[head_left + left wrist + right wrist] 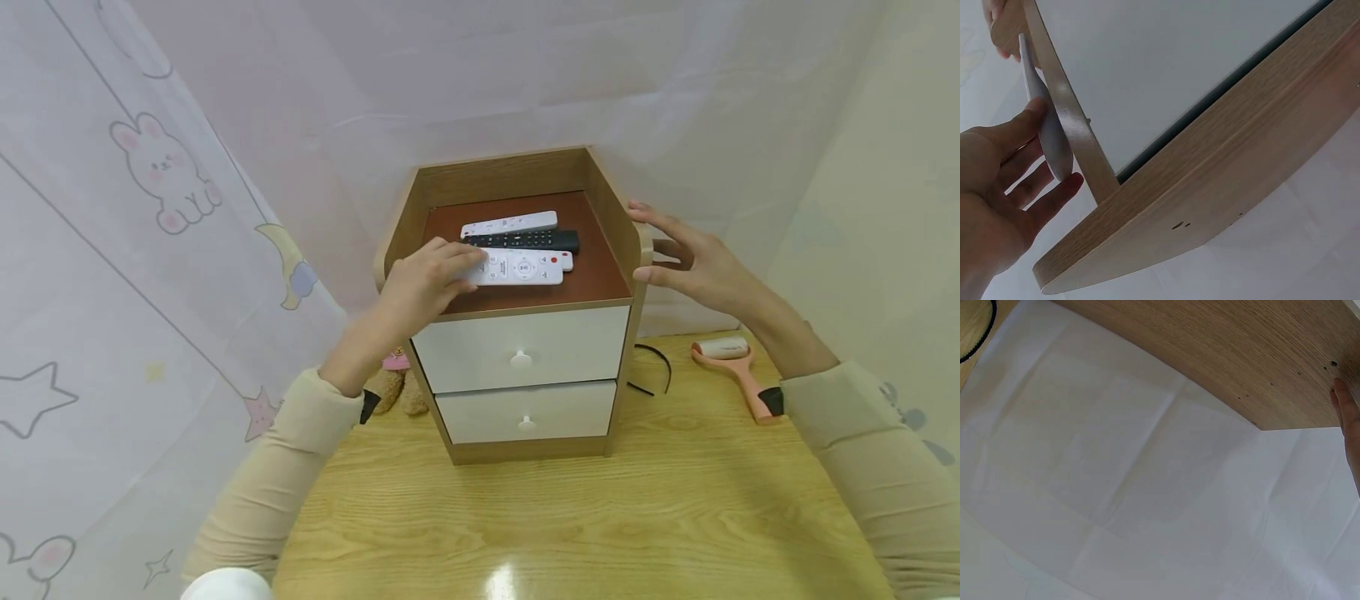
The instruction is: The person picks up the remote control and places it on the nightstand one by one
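Note:
My left hand (427,279) pinches a white remote control (522,267) by its left end, thumb at the front and fingers over the back. In the left wrist view the same remote (1055,131) shows edge-on between thumb and fingertips. Just behind it on the cabinet's brown top (577,292) lie a black remote (558,241), another white remote (517,223) and a mostly covered white one (567,261). Against the right side panel (611,217) of the small two-drawer cabinet (487,350), my right hand (701,262) rests with fingers spread, thumb at the front edge.
Both white drawers are closed. On the wood-grain table (525,517), a black headband (663,362) and a pink lint roller (738,375) lie right of the cabinet. A brown plush toy (393,392) sits at its left. Printed curtains (187,292) hang behind and beside.

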`<state>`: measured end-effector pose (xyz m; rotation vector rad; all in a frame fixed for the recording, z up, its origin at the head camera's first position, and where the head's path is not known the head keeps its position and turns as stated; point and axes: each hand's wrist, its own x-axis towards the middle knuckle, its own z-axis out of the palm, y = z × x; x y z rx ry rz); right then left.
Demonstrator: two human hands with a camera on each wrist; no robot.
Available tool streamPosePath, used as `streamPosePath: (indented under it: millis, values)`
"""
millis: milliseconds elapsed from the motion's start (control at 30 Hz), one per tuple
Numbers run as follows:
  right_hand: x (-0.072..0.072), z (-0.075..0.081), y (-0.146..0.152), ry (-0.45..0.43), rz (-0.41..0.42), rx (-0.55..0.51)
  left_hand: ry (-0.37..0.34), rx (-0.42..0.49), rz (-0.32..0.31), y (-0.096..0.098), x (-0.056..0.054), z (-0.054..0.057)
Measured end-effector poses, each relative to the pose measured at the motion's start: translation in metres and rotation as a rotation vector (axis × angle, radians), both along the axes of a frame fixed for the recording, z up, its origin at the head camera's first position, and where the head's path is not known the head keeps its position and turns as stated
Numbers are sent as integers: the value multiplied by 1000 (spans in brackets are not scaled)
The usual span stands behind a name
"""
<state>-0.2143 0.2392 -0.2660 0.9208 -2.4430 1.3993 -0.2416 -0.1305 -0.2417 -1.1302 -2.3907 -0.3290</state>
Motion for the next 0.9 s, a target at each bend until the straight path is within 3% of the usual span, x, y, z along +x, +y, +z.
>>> streamPosePath:
  millis: [333,667,900]
  values:
    - [-13,-12,11,12,-13,8,-59,1,-13,8,-5,-15]
    - [7,5,-2,37,-6,11,-50,-2,-43,11,-9,-20]
    - [6,4,-1,20,-7,2,-74,-19,-26,14,-10,-19]
